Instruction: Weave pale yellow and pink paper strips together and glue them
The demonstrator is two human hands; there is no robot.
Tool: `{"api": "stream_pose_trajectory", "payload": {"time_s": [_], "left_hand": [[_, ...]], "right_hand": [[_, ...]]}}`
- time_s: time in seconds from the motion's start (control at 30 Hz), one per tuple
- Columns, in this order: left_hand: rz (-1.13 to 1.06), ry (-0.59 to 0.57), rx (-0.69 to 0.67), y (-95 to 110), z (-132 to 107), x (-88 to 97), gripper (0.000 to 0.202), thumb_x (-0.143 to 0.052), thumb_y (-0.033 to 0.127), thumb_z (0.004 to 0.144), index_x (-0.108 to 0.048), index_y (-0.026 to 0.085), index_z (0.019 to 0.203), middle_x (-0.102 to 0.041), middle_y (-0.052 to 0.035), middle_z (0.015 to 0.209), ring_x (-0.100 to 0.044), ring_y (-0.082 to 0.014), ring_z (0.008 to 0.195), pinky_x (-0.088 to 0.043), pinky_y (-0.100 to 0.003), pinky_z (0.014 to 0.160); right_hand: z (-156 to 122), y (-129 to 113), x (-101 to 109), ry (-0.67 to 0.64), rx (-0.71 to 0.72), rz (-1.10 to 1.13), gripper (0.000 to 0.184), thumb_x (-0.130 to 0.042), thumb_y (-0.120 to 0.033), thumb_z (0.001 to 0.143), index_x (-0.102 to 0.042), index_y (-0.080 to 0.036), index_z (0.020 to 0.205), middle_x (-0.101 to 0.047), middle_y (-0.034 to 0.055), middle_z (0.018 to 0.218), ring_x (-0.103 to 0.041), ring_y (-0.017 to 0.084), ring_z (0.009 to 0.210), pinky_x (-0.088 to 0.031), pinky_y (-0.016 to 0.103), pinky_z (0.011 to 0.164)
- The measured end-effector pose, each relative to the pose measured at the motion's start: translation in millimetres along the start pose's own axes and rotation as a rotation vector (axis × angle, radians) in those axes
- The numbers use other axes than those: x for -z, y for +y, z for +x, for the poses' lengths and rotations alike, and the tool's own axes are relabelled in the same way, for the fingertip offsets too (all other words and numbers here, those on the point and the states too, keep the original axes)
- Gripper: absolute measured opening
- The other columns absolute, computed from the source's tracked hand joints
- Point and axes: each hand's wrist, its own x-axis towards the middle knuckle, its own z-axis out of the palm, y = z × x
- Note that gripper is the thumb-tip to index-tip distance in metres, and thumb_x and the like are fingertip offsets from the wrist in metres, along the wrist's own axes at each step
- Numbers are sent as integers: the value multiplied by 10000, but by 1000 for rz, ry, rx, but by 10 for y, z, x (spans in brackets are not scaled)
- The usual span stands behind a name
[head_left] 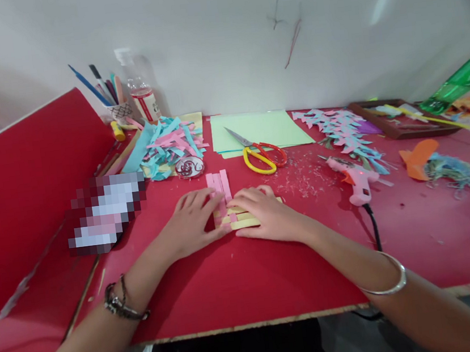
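Pink paper strips (217, 182) stand upright on the table and cross pale yellow paper strips (246, 221), woven over and under in a small grid. My left hand (195, 221) holds the left side of the weave, its fingers curled over the pink strips and its thumb near the lower edge. From the other side my right hand (265, 215) grips the yellow strips, fingertips at the middle of the weave. The two hands almost meet, and part of the weave is hidden beneath them. Scissors (260, 158) with yellow and red handles lie just beyond.
Beyond the hands lie green paper sheets (250, 131) and a pile of blue and pink paper scraps (173, 143). At right sits a pink glue gun (355, 178) with a black cord, near a brown tray (399, 121). A blurred-out phone (109, 214) lies left.
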Motion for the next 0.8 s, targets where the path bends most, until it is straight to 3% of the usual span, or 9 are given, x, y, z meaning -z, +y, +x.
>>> {"api": "stream_pose_trajectory", "payload": {"time_s": [0.1,0.23,0.6,0.8], "left_hand": [[-60,38,16,-6,-3,68,577,-503,583,720,-452,196,1145,-492,-104,1132,-459,-267,1062,-380,-407,874],[-207,-31,-16,6,10,95,458,-571,492,707,-510,181,1038,-512,-68,983,-518,-213,904,-437,-329,786],[-276,-65,-8,74,28,98,275,-558,353,749,-554,180,963,-507,-38,887,-531,-160,764,-447,-280,674],[-344,-64,-37,66,28,114,238,-578,292,725,-514,182,927,-517,-31,876,-527,-157,769,-442,-272,673]], "right_hand": [[17,-10,-24,-5,4,2,365,-522,-415,785,-488,-219,1091,-534,70,1107,-462,212,1014,-237,347,834],[29,-11,-39,24,-10,-8,333,-525,-411,788,-509,-218,1058,-552,62,1068,-467,208,984,-223,339,816],[37,-32,-51,44,-3,-40,276,-522,-381,786,-556,-219,1006,-562,50,1019,-472,201,941,-198,350,811],[47,-77,-91,88,-38,-88,326,-522,-449,771,-541,-201,981,-563,70,1022,-468,221,954,-194,375,833]]}}
